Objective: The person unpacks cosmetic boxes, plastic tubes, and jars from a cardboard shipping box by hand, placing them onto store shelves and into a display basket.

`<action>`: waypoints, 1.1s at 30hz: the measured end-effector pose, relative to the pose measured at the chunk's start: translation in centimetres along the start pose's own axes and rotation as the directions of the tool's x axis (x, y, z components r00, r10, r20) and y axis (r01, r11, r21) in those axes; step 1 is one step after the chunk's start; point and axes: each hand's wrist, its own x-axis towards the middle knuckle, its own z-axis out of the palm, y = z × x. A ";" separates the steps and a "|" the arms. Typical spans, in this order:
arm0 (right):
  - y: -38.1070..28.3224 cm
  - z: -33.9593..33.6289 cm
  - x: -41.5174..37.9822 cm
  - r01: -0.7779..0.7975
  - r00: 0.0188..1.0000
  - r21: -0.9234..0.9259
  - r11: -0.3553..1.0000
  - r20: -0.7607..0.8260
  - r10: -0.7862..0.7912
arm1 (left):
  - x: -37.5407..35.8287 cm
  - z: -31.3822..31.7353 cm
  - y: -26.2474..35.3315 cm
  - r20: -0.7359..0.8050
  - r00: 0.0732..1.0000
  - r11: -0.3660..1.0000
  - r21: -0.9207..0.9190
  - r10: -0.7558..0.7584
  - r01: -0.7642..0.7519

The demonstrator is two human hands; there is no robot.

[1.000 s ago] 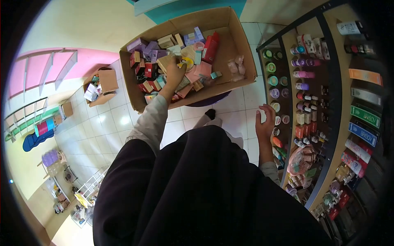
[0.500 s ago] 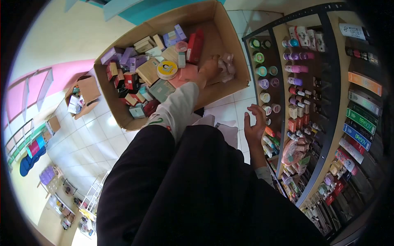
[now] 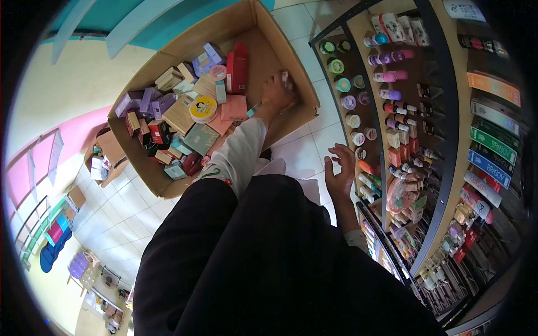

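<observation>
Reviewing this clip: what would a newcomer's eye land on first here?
Probably the big open cardboard box at upper centre, heaped with small cartons, where a round yellow-and-white tub sits amid the pile and a tall red carton stands out to its upper right. Next, perhaps, the left hand reaching into the box's right end, and the crowded shelf rack filling the right side.

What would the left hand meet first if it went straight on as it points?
The left hand seems to touch a small pale item; past that, likely the cardboard box, at its right-hand wall in the picture, though depth is unclear.
</observation>
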 end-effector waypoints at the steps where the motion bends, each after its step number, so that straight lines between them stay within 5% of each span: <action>1: 0.0 0.0 0.0 -0.014 1.000 0.009 1.000 0.001 0.014 | 0.0 -0.1 -0.1 0.013 1.000 1.000 0.031 0.001 -0.002; 6: 0.4 -0.5 -0.3 -0.029 1.000 0.001 1.000 0.010 0.029 | 0.3 2.8 -2.3 -0.138 0.989 0.994 -0.093 0.048 -0.061; 10: 0.6 -0.7 -0.4 -0.021 1.000 -0.007 1.000 0.002 0.021 | -0.9 -0.6 -1.0 -0.131 0.968 0.872 -0.472 -0.214 0.129; 13: 0.7 -0.8 -0.3 -0.017 1.000 0.006 1.000 -0.002 0.017 | -1.3 -2.0 -1.5 -0.067 0.942 0.805 -0.541 -0.330 0.244; 19: -0.3 -0.7 0.4 -0.004 1.000 0.058 0.998 -0.015 0.005 | -2.3 -2.6 -5.0 -0.189 0.966 0.778 -0.629 -0.176 0.019; 24: -2.2 -0.2 1.3 -0.005 1.000 0.216 0.976 -0.015 0.008 | -4.5 -8.4 -2.9 -0.187 0.971 0.619 -0.783 -0.150 -0.055; 27: -3.4 1.4 2.1 -0.118 0.992 0.505 0.855 0.104 0.075 | -6.4 -12.9 0.3 -0.142 0.970 0.402 -0.914 -0.198 -0.052; 31: -7.1 5.4 4.2 -0.257 0.964 0.849 0.462 0.191 0.186 | -9.7 -15.9 4.8 -0.125 0.972 0.233 -0.969 -0.199 -0.077; 33: -8.2 5.4 4.6 -0.305 0.943 0.918 0.252 0.256 0.210 | -11.9 -16.1 7.4 -0.218 0.973 0.401 -0.900 -0.077 -0.171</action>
